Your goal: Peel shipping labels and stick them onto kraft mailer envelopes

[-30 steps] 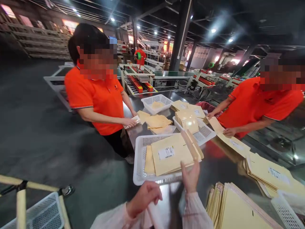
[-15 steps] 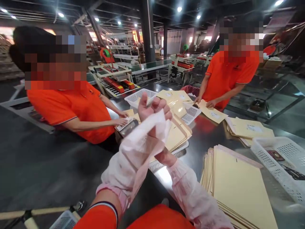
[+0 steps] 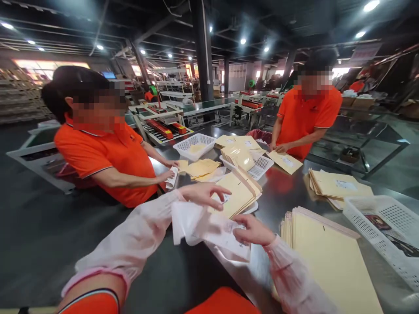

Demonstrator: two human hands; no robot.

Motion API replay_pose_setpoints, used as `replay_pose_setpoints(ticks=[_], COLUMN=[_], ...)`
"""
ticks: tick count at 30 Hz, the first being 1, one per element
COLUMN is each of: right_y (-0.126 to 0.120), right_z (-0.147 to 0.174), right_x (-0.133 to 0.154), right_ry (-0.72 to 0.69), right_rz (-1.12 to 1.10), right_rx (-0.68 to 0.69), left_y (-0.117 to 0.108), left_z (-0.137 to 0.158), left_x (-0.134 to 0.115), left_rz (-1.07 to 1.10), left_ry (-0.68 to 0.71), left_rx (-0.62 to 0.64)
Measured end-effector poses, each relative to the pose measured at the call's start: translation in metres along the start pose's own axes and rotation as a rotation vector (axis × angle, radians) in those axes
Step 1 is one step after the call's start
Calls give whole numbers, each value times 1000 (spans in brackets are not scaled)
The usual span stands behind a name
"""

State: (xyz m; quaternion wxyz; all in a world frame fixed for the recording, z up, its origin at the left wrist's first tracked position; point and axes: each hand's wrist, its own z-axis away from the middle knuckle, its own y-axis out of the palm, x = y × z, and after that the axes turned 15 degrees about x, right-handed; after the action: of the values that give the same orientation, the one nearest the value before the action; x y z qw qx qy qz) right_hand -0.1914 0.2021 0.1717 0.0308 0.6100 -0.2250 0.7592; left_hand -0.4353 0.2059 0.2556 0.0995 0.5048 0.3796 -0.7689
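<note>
My right hand [image 3: 253, 229] is closed on the edge of a white label sheet [image 3: 225, 237], which hangs loosely over the near table edge. My left hand [image 3: 204, 195] is above that sheet, palm down, with thumb and forefinger apart. A small printed label [image 3: 225, 198] shows by its fingertips; whether it touches them or lies on the envelope below, I cannot tell. Just beyond my hands is a stack of yellow padded envelopes [image 3: 240, 189] in a white basket. Another envelope stack [image 3: 330, 257] lies to the right of my right forearm.
A co-worker [image 3: 104, 161] at left handles a white item; another person [image 3: 307, 109] across the table holds an envelope. White baskets [image 3: 193, 146] stand at the back, and a basket [image 3: 389, 218] with scissors is at right. Labelled envelopes [image 3: 340, 183] lie near it.
My left hand has come down from its raised, palm-up position and turned over. My right hand, earlier hidden behind the left arm, now shows with the label sheet. The view has shifted slightly.
</note>
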Motion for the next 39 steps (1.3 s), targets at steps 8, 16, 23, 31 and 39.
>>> replay_pose_setpoints(ticks=[8,16,23,31,39], right_y=[-38,-46,-44,-42,-38], right_z=[58,75,80,75,62], right_x=[9,5,0,-10,-8], right_ry=[171,309,318,360,138], right_rz=[312,389,294,-37,-190], right_rx=[8,-121,-174,-284,-507], left_y=[57,70,78,67,61], left_z=[-18,-37,-40,-39,-33], left_x=[38,35,39,47,49], left_rz=[-299,-201,48,76,137], left_ry=[-160,68,-23,-1,23], left_rx=[182,-10,-34,-127,-166])
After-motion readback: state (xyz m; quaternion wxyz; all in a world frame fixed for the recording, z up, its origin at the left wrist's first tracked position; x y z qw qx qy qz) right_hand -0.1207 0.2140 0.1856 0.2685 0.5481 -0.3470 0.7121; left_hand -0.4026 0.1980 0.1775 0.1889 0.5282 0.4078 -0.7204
